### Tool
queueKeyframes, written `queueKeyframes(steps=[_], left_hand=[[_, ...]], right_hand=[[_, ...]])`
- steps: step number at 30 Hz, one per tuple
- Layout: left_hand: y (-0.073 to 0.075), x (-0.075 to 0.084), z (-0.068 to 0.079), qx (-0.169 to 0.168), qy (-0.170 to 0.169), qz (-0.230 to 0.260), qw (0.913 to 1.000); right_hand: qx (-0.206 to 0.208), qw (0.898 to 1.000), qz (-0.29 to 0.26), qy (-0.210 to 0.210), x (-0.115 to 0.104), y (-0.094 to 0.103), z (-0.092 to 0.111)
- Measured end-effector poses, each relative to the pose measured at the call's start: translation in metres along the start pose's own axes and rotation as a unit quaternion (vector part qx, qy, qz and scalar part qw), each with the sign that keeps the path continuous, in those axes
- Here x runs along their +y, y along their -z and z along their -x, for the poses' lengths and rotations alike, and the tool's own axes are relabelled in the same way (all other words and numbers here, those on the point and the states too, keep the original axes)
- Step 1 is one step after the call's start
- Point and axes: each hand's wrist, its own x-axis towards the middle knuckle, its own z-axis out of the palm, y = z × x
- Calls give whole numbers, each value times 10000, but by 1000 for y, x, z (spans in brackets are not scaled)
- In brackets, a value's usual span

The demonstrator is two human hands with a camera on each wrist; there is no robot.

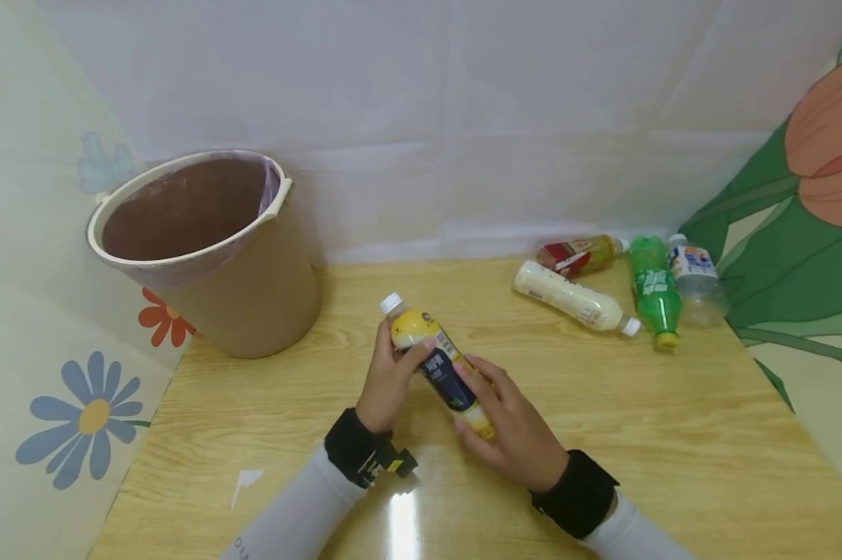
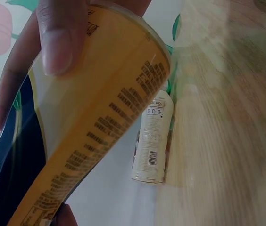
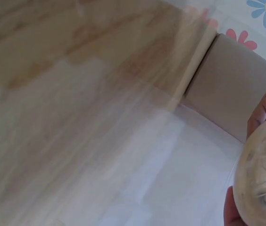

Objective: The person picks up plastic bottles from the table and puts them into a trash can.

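Both hands hold one plastic bottle (image 1: pixel 449 379) with a yellow and dark blue label and a white cap. It is tilted above the table, cap toward the upper left. My left hand (image 1: pixel 387 379) grips it near the shoulder, thumb across the label. My right hand (image 1: pixel 512 432) grips the lower part from the right side. Close up in the left wrist view, the yellow side of the bottle (image 2: pixel 95 108) shows small print, with a thumb pressed on it. The right wrist view shows the moulded underside of the bottle (image 3: pixel 265 174) between fingers.
A tan bin (image 1: pixel 253 288) with a plastic liner stands at the back left. At the back right lie a cream bottle (image 1: pixel 568 297), a red-labelled bottle (image 1: pixel 578 255), a green bottle (image 1: pixel 654 288) and a clear bottle (image 1: pixel 697 280). A white scrap (image 1: pixel 248 478) is at front left.
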Motion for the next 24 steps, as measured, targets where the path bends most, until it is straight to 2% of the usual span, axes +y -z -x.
queueKeyframes(steps=[5, 8, 11, 14, 19, 22, 24], left_hand=[[0, 10, 0, 4, -200, 112, 9997], [7, 18, -2, 124, -374, 219, 9990], [19, 32, -5, 331, -746, 359, 9960], [33, 53, -6, 564, -1238, 438, 9897], [57, 97, -5, 922, -2145, 461, 9713], [69, 127, -4, 1068, -2776, 673, 9524], [77, 146, -4, 1161, -3234, 880, 9350]], right_hand=[[60, 10000, 34, 42, 2, 5, -4], [51, 9999, 87, -28, 5, 11, -5], [-7, 9996, 155, -241, 12, 20, -7], [31, 9984, 294, -491, 23, 31, -10], [477, 9946, 629, -680, 57, 47, -15], [693, 9894, 850, -947, 88, 55, -19], [710, 9845, 990, -1262, 111, 61, -20]])
